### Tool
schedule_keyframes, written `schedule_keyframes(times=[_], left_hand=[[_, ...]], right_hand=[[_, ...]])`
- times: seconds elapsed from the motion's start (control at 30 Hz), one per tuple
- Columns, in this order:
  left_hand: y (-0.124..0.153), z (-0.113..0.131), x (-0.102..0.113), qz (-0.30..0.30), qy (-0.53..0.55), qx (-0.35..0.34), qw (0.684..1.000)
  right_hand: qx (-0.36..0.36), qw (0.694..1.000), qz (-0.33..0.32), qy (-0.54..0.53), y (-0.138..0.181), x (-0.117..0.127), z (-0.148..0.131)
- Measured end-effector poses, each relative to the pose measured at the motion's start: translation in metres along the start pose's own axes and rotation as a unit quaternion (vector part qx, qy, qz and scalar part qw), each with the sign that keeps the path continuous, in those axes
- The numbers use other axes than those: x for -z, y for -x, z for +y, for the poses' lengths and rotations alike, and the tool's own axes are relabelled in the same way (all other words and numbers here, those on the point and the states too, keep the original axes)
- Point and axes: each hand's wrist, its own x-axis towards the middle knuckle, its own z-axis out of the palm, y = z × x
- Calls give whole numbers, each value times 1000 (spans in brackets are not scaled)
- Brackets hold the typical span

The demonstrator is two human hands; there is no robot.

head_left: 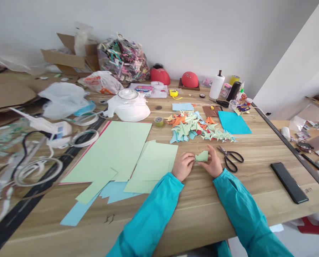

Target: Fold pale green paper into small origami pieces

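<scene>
A small folded piece of light green paper [202,156] is held low over the wooden table [191,207] between both hands. My left hand [183,165] pinches its left end with the fingers curled. Its right side is gripped by my right hand [214,164], fingers closed on it. Both arms wear teal sleeves. Just beyond the hands lies a heap of folded paper figures [196,128] in green, blue, orange and red. Black-handled scissors [231,157] lie right beside my right hand.
Large light green sheets [116,150] and blue offcuts [113,192] lie to the left. A teal sheet [233,122] lies behind the heap, a black phone [289,182] at the right. Tape rolls [39,167], plastic bags, a white mask [128,106] and cardboard boxes crowd the left and back.
</scene>
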Motion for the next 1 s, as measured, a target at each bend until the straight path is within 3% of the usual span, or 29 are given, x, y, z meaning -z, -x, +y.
schedule_keyframes(times=[0.13, 0.27, 0.37, 0.5, 0.8, 1.0], left_hand=[[2, 1, 1, -18, -1, 0, 1000], [4, 3, 0, -81, -37, -18, 996], [1, 6, 0, -125, -76, 5, 989], [-9, 7, 2, -183, -108, 47, 976], [-49, 1, 9, -317, -165, 87, 930], [-71, -5, 11, -406, -157, 50, 899]], right_hand=[[135, 981, 37, 131, -2, 8, -11], [180, 958, 38, 222, 0, 13, -15], [163, 949, -36, 267, 0, 11, -13], [89, 927, -148, 333, -7, 9, -8], [104, 873, -278, 387, -40, 18, -28], [110, 826, -339, 437, -53, 12, -45]])
